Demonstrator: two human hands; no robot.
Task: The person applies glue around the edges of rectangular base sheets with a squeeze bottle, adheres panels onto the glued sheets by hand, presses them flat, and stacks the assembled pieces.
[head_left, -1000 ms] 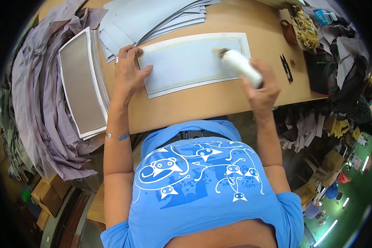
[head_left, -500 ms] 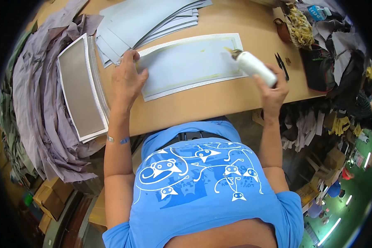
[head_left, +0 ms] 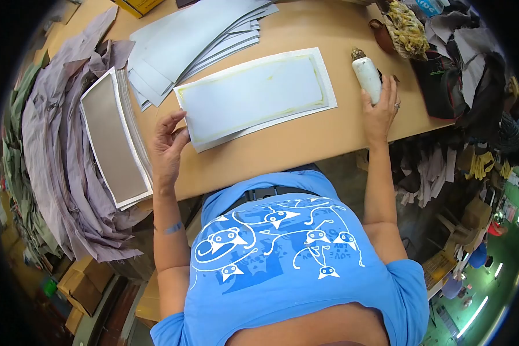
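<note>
A pale grey-blue panel (head_left: 254, 95) on a white, textured backing piece (head_left: 327, 86) lies on the table, with yellowish glue lines along its borders. My left hand (head_left: 170, 147) is closed at its left edge, thumb and fingers pinching the corner area. To the right of the panel, my right hand (head_left: 382, 112) is wrapped round the lower end of a white glue bottle (head_left: 367, 78). The bottle's brown, crusted tip points away from me. Whether the bottle rests fully on the table I cannot tell.
Behind the panel is a fanned stack of grey sheets (head_left: 184, 37). At left lie a stack of brown, white-edged panels (head_left: 112, 138) and piled mauve fabric (head_left: 57, 144). Dark cloth (head_left: 484, 69) and a yellowish bundle (head_left: 406, 32) occupy the table's right side.
My right hand has carried the glue bottle away from the panel to the right and turned its tip away from me. My left hand has moved down the panel's left edge, now pinching it.
</note>
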